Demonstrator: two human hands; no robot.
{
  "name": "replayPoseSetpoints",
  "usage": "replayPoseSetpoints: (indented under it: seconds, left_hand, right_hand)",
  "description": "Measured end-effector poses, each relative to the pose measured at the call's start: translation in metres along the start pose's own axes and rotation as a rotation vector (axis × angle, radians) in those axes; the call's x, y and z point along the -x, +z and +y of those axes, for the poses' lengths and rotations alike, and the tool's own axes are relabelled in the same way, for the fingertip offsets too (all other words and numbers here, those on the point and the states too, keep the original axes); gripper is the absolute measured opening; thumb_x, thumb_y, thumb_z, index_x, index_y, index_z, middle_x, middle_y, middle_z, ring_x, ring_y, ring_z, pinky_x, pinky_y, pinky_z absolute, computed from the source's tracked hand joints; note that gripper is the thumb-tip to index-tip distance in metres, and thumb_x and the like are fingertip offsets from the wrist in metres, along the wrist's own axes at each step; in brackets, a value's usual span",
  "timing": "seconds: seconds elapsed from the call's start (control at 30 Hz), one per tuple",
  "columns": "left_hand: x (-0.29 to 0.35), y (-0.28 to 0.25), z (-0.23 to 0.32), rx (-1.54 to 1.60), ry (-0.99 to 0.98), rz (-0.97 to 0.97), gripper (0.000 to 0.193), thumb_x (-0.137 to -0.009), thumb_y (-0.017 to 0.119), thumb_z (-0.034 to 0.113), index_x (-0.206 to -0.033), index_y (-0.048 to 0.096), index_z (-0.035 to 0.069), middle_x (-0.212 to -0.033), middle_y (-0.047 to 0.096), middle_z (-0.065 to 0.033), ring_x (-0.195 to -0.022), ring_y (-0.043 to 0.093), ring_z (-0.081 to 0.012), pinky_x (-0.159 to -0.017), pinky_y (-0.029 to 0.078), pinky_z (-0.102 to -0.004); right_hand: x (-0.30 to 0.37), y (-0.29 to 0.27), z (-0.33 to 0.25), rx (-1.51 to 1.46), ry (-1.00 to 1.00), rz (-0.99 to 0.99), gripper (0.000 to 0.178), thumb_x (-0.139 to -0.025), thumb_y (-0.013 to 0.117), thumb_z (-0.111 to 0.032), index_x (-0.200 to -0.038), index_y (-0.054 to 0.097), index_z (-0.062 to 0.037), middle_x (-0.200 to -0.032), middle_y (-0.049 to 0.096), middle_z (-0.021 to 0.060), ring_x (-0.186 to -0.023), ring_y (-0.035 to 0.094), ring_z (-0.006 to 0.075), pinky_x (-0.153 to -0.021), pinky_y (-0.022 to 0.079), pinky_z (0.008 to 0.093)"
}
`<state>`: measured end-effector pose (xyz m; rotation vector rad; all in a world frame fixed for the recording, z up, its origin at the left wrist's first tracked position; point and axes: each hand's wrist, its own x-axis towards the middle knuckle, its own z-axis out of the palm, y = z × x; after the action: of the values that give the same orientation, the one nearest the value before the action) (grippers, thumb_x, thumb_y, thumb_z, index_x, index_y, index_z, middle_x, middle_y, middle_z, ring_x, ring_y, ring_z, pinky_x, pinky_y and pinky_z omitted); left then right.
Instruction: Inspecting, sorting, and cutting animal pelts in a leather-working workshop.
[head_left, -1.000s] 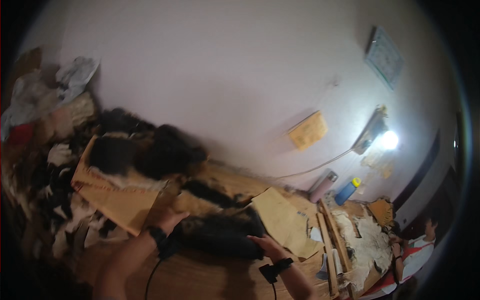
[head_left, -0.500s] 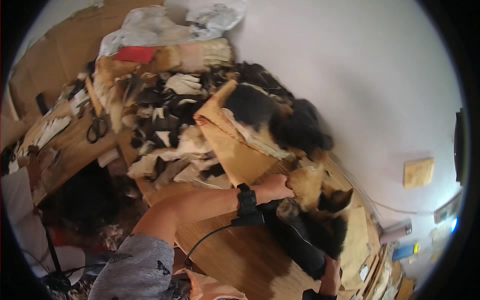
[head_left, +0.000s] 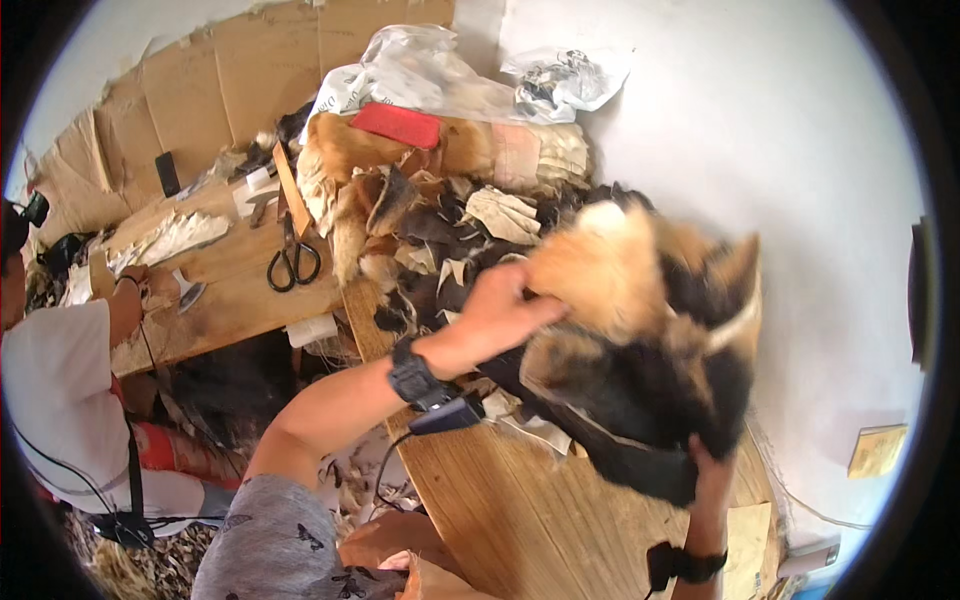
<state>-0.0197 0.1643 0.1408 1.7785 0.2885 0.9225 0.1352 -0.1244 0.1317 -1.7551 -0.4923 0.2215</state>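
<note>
A large fur piece [head_left: 640,370], black with orange-tan patches and a pale streak, hangs raised over the wooden table, spread between my two hands. My left hand [head_left: 500,315] grips its left edge beside an orange patch, with fingers partly behind the fur. At the lower edge, my right hand [head_left: 710,470] is closed on the black part; most of its fingers are hidden. The fur covers part of the scrap heap [head_left: 440,235] behind it, where dark fur and pale hide pieces lie jumbled.
Bare wood of the table [head_left: 490,490] shows below the fur. A red flat pad [head_left: 397,125] and a plastic bag [head_left: 430,70] top the stacked pelts. Black-handled scissors [head_left: 293,265] lie on the left bench. A co-worker in a white shirt [head_left: 65,390] sits there, near a bladed tool [head_left: 187,290].
Both hands have lifted the fur off the tabletop, up and toward the heap. My view has swung left, showing more of the co-worker and bench.
</note>
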Motion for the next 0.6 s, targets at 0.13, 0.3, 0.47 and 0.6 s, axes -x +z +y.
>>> replayPoseSetpoints:
  seconds: [0.13,0.3,0.47,0.6]
  left_hand:
    - [-0.016,-0.066,-0.020,0.015,0.082,0.192,0.030,-0.074,0.060,0.005,-0.103,0.057,-0.001,-0.091,0.064,-0.0050,-0.082,0.056,-0.0086,-0.075,0.045,-0.0249]
    - [-0.060,-0.134,-0.033,-0.186,0.217,0.370,0.035,-0.075,0.060,0.005,-0.109,0.054,-0.001,-0.093,0.063,-0.0052,-0.083,0.056,-0.0088,-0.076,0.045,-0.0239]
    - [-0.109,-0.204,-0.062,-0.541,0.211,0.684,0.049,-0.075,0.061,0.012,-0.119,0.045,0.000,-0.096,0.062,-0.0111,-0.087,0.059,-0.0205,-0.077,0.045,-0.0300]
    - [-0.109,-0.257,-0.133,-0.949,-0.113,0.909,0.076,-0.072,0.064,0.022,-0.132,0.023,0.002,-0.111,0.053,-0.0207,-0.101,0.053,-0.0346,-0.085,0.041,-0.0394]
  right_hand:
    - [-0.067,0.080,-0.017,0.062,-0.109,-0.199,0.038,-0.073,0.067,-0.011,-0.106,0.054,0.0012,-0.098,0.060,0.0069,-0.089,0.054,0.0173,-0.079,0.041,0.0287]
    - [-0.135,0.176,-0.059,0.065,-0.330,-0.319,0.042,-0.077,0.063,-0.021,-0.111,0.052,0.0003,-0.099,0.060,0.0128,-0.090,0.056,0.0224,-0.079,0.042,0.0324]
    - [-0.139,0.232,-0.084,0.307,-0.544,-0.205,0.060,-0.082,0.053,-0.038,-0.128,0.034,-0.0049,-0.089,0.061,0.0171,-0.083,0.059,0.0291,-0.076,0.044,0.0362]
    - [-0.088,0.217,-0.065,0.421,-0.621,-0.452,0.046,-0.083,0.051,-0.030,-0.122,0.041,-0.0068,-0.068,0.058,0.0205,-0.064,0.058,0.0363,-0.058,0.045,0.0385]
